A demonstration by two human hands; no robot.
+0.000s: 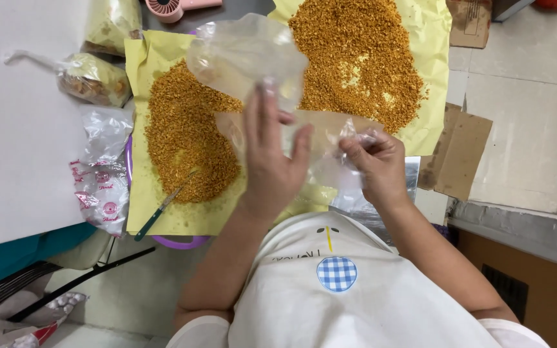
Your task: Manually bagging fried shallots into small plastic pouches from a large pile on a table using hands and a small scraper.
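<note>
Clear plastic bag is held up between both hands, above the two yellow sheets. Right hand pinches its thin edge, fingers closed on the film; left hand presses flat against the film with fingers spread, closed around nothing. To open the mouth well, I judge it best to rub the two layers apart slowly, keeping the bag over the orange-brown granules on the near sheet. A green-handled tool lies there; filled bags rest beside.
</note>
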